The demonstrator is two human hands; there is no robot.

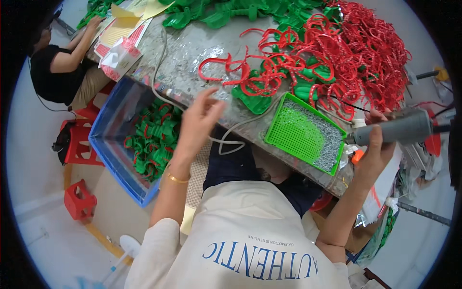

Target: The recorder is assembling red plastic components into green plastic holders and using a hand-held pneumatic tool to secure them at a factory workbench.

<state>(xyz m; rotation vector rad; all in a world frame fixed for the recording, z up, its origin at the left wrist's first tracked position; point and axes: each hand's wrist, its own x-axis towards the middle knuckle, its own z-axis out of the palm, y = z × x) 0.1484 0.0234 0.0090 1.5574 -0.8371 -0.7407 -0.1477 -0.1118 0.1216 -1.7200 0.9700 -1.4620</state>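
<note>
My left hand [199, 120] hovers over the table's near edge, above a grey cable [156, 79], fingers apart and nothing seen in them. To the right, my right hand [378, 149] is wrapped round a grey electric screwdriver [402, 130], whose tip points left at a bright green perforated tray [275, 127]. Small silvery screws [331, 150] cover the tray's far and right parts. Beyond the tray lie green moulded plastic pieces [252, 100] and red straps with pale specks [226, 67], loosely tangled.
A big heap of red straps [370, 53] fills the far right of the table [185, 58]; more green pieces [216, 14] lie at the back. Left of me stands a blue bin [113, 139] holding green-and-red pieces [156, 135]. A person [57, 67] sits at the far left.
</note>
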